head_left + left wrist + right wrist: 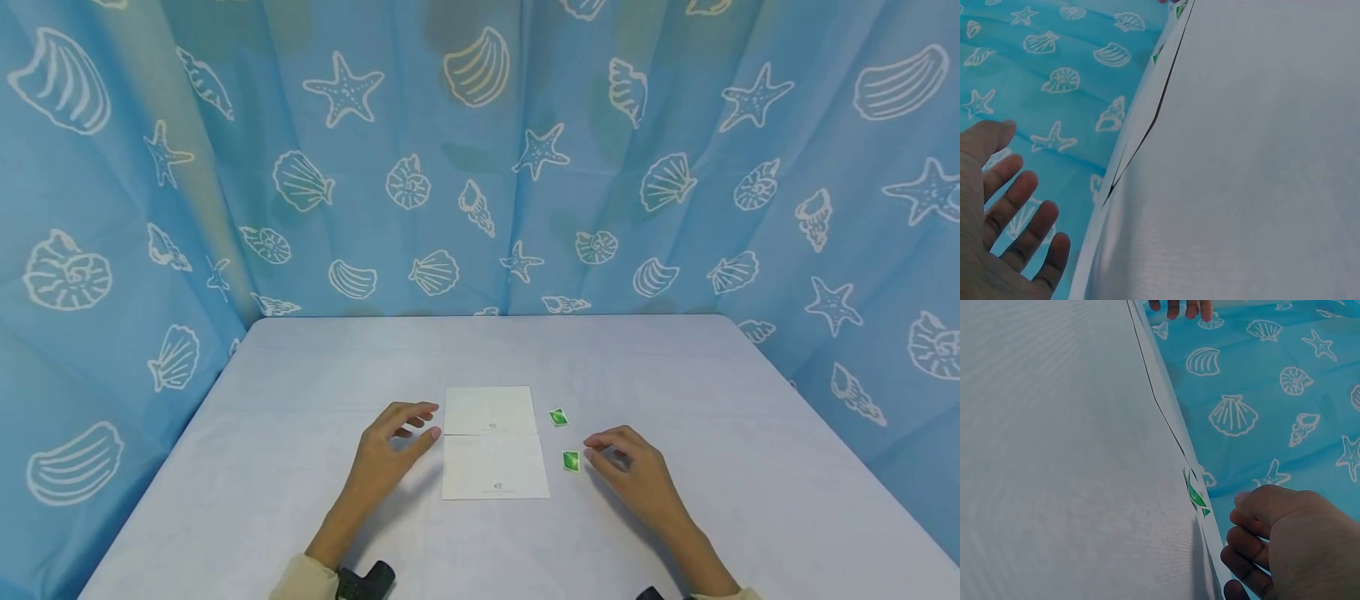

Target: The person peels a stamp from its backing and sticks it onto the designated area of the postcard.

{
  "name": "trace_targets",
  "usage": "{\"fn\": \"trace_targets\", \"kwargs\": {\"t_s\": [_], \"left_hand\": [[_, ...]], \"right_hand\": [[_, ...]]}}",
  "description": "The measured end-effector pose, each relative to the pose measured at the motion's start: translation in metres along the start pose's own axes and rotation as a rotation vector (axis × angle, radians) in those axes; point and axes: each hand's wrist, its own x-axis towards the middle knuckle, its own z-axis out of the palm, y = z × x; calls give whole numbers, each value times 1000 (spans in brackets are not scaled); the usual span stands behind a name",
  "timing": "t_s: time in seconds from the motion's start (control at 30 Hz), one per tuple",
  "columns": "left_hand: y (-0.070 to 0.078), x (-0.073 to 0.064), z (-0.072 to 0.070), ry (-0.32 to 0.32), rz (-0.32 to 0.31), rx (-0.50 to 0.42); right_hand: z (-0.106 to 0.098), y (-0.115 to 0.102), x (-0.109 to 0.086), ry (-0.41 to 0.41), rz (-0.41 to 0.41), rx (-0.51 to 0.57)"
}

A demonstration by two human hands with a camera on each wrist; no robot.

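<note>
Two off-white cards lie on the white table, a far card [491, 408] and a near card [495, 467], edges meeting, each with a small printed mark. Just right of them are two small green stamps with white borders, a tilted far stamp [558, 417] and a near stamp [572, 461]. My left hand [393, 446] hovers beside the cards' left edge, fingers relaxed and apart, holding nothing; the left wrist view shows its spread fingers [1013, 212]. My right hand [633, 471] is close to the right of the near stamp, its fingers loosely bent with nothing between them.
The white-covered table [330, 358] reaches back to a blue curtain [375, 233] with white shells and starfish, which also hangs along both sides. A dark strap-on device [366, 581] sits at my left wrist, below a light sleeve [303, 579].
</note>
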Motion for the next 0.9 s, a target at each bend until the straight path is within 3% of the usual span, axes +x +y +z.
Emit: {"fn": "trace_targets", "kwargs": {"t_s": [0.9], "left_hand": [[2,0,2,-5,1,2]], "right_hand": [[2,0,1,-36,14,5]]}}
